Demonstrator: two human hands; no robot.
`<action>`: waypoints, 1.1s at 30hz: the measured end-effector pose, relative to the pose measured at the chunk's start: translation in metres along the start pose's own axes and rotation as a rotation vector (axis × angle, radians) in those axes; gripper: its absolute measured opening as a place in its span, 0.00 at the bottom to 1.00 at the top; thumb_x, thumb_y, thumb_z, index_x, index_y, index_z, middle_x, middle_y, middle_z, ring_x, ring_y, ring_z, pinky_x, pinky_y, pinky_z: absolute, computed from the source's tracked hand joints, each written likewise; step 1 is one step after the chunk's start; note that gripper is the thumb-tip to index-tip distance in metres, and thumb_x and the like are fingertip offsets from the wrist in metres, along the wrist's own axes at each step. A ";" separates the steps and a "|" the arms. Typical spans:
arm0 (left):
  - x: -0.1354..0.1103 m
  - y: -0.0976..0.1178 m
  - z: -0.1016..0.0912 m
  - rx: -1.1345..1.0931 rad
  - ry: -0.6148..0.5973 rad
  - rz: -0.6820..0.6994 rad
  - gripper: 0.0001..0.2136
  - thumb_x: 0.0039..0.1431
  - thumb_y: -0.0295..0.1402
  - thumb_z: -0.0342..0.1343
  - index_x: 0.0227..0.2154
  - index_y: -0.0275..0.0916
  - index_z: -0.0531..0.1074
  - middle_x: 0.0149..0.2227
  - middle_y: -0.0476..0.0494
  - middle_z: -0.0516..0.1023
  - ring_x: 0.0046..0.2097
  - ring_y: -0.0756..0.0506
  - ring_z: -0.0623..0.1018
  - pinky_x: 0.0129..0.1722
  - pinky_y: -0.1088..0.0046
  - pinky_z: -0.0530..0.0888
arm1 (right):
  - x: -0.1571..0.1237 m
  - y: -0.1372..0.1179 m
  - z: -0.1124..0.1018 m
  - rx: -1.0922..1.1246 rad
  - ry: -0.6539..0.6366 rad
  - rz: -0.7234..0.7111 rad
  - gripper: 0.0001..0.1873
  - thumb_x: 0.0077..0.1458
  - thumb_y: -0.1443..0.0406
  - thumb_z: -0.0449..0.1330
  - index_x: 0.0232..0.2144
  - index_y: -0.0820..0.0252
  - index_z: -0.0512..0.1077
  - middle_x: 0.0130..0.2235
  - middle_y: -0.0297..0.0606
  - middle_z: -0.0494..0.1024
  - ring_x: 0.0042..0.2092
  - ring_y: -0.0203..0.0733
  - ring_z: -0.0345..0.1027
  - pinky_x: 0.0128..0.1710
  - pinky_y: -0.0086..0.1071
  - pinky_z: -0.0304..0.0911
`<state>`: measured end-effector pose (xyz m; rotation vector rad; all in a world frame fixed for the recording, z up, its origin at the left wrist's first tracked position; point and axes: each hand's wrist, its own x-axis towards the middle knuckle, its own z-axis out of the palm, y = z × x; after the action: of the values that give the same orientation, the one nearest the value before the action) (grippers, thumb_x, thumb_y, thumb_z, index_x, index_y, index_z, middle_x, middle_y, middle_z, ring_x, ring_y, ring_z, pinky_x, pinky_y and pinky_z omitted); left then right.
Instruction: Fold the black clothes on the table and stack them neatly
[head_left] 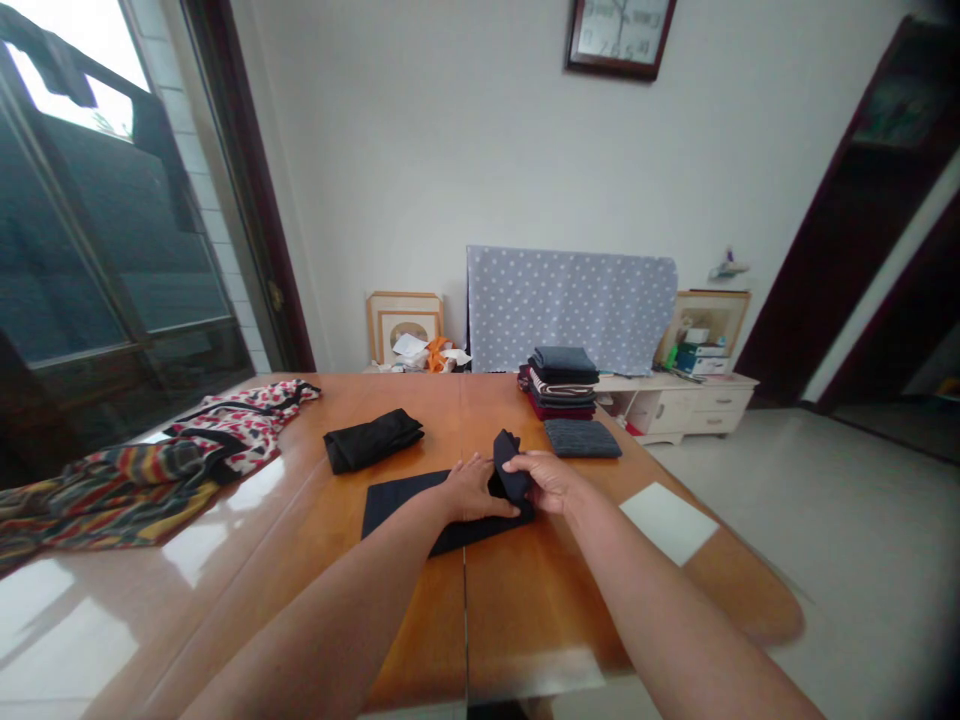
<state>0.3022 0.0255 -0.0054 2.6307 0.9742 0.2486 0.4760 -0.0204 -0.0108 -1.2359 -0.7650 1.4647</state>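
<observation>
A folded dark navy garment (409,500) lies on the wooden table in front of me, long side across. My left hand (474,490) rests on it with the fingers spread and the thumb stretched to the right. At the garment's right end, my right hand (550,482) grips a raised, turned-up part between thumb and fingers. That lifted end stands above the rest of the cloth, close to my left fingertips. Just behind lies a black folded garment (373,440), touched by neither hand.
A stack of folded clothes (564,385) stands at the table's far right, with a grey folded garment (583,438) before it. A white sheet (669,522) lies near the right edge. Patterned clothes (247,430) are spread at the left. A polka-dot cloth (570,310) hangs behind the table.
</observation>
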 end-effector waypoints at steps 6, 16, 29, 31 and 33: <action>-0.029 -0.029 -0.017 0.083 0.011 0.004 0.28 0.58 0.48 0.55 0.60 0.45 0.68 0.65 0.38 0.67 0.69 0.32 0.58 0.67 0.40 0.49 | -0.003 0.000 0.010 -0.230 0.081 -0.033 0.17 0.43 0.69 0.63 0.40 0.60 0.74 0.31 0.35 0.80 0.28 0.36 0.71 0.23 0.25 0.58; -0.036 -0.044 0.001 0.008 0.071 -0.012 0.28 0.57 0.43 0.55 0.61 0.47 0.67 0.67 0.40 0.65 0.70 0.33 0.57 0.66 0.40 0.53 | -0.010 0.001 0.061 -0.731 0.052 -0.172 0.12 0.45 0.69 0.64 0.36 0.60 0.74 0.24 0.31 0.75 0.22 0.34 0.64 0.20 0.25 0.54; -0.027 -0.064 -0.004 -0.217 0.313 -0.183 0.21 0.62 0.27 0.44 0.56 0.36 0.70 0.58 0.37 0.75 0.60 0.42 0.74 0.61 0.65 0.69 | -0.017 0.024 0.066 -1.371 0.109 -0.429 0.19 0.55 0.69 0.56 0.48 0.57 0.78 0.48 0.47 0.79 0.47 0.51 0.73 0.46 0.36 0.63; -0.030 -0.060 -0.006 -0.233 0.353 -0.150 0.21 0.63 0.28 0.44 0.57 0.38 0.70 0.58 0.39 0.76 0.60 0.43 0.73 0.62 0.64 0.68 | -0.027 0.026 0.077 -1.504 0.155 -0.405 0.19 0.59 0.66 0.54 0.49 0.58 0.77 0.48 0.51 0.77 0.46 0.53 0.73 0.44 0.39 0.63; -0.033 -0.055 -0.008 -0.255 0.369 -0.070 0.20 0.64 0.29 0.44 0.54 0.40 0.72 0.56 0.42 0.77 0.59 0.44 0.74 0.62 0.64 0.68 | -0.035 0.028 0.086 -1.592 0.184 -0.402 0.19 0.62 0.65 0.51 0.49 0.59 0.77 0.48 0.53 0.75 0.45 0.55 0.73 0.43 0.41 0.63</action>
<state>0.2418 0.0449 -0.0196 2.3572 1.0627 0.8075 0.3834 -0.0487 -0.0028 -2.0614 -2.0388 0.1572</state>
